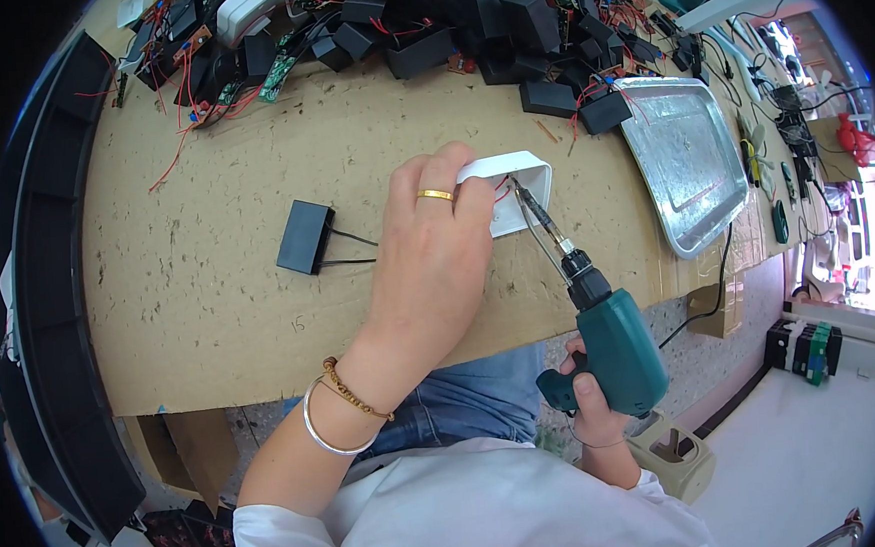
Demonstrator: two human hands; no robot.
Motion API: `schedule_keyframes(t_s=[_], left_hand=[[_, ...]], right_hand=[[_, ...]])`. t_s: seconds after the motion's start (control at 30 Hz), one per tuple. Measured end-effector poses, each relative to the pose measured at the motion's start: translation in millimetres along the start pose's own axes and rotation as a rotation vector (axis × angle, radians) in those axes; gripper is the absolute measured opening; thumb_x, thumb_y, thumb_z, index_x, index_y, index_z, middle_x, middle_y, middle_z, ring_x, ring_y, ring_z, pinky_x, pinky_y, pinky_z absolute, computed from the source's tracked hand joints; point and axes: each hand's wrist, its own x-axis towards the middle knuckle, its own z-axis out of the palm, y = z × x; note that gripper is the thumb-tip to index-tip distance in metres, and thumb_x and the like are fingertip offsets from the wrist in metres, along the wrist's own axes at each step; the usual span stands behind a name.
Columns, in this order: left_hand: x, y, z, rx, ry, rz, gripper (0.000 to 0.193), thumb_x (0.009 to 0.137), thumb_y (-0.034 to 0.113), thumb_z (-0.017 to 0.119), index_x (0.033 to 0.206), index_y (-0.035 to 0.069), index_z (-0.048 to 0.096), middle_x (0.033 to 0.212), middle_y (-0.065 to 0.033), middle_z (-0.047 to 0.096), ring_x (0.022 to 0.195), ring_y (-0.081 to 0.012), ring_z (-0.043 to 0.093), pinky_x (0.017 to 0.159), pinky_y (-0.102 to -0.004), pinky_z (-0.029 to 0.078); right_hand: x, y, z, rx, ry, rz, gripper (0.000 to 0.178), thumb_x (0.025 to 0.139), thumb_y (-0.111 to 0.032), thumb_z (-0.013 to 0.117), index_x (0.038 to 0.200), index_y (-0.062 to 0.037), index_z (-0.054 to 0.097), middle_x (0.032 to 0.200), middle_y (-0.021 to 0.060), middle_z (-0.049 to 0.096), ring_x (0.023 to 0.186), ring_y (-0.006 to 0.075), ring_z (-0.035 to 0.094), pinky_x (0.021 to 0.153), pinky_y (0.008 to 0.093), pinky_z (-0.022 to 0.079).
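My left hand [434, 244] is closed around a white plastic housing [531, 193], holding it tilted above the cardboard-covered table. A red wire shows inside the housing. In my right hand [594, 404] is a green soldering gun [623, 352], gripped by its handle. Its metal tip and a thin tube beside it reach into the open side of the housing. Left of my left hand lies a black box [306, 237] on the table. Two black leads run from it and pass out of sight under that hand.
A heap of black boxes [424, 49] with red wires and green circuit boards covers the far side of the table [210, 327]. To the right lies a silver metal tray [687, 173], with hand tools [751, 159] beyond it. A black rack [58, 297] stands along the left edge.
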Motion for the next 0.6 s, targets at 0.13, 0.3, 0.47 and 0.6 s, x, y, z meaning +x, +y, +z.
schedule_keyframes(t_s=[0.13,0.3,0.47,0.6], left_hand=[[-0.4,0.1,-0.3,0.017,-0.002,0.003,0.016,0.079,-0.004,0.063,0.091,0.001,0.055,0.118,-0.0139,0.051,0.104,-0.0355,0.050,0.086,-0.0419,0.047],[-1.0,-0.2,0.0,0.027,0.001,0.005,0.016,0.078,-0.004,0.064,0.091,0.001,0.055,0.118,-0.0137,0.051,0.103,-0.0355,0.049,0.085,-0.0416,0.047],[-0.5,0.9,0.1,0.012,0.003,-0.001,0.016,0.078,-0.004,0.064,0.090,0.001,0.055,0.118,-0.0135,0.051,0.103,-0.0355,0.049,0.085,-0.0414,0.047],[-1.4,-0.3,0.7,0.020,0.006,0.006,0.016,0.078,-0.004,0.064,0.090,0.001,0.054,0.118,-0.0135,0.051,0.103,-0.0355,0.050,0.084,-0.0413,0.047]], right_hand=[[0.6,0.3,2.0,0.009,0.022,0.025,0.049,0.082,-0.032,0.067,0.113,0.0047,0.057,0.100,0.0134,0.060,0.078,0.0168,0.058,0.070,0.0303,0.049],[1.5,-0.5,4.3,0.015,0.020,0.010,0.050,0.083,-0.033,0.068,0.113,0.0044,0.057,0.102,0.0134,0.060,0.078,0.0166,0.058,0.070,0.0304,0.049],[1.9,-2.0,3.7,0.008,0.016,0.019,0.051,0.083,-0.034,0.069,0.114,0.0039,0.057,0.104,0.0136,0.060,0.078,0.0165,0.058,0.071,0.0304,0.049],[2.6,-0.7,4.6,0.016,0.010,0.014,0.051,0.083,-0.034,0.069,0.114,0.0036,0.057,0.103,0.0133,0.060,0.078,0.0165,0.059,0.071,0.0303,0.049]])
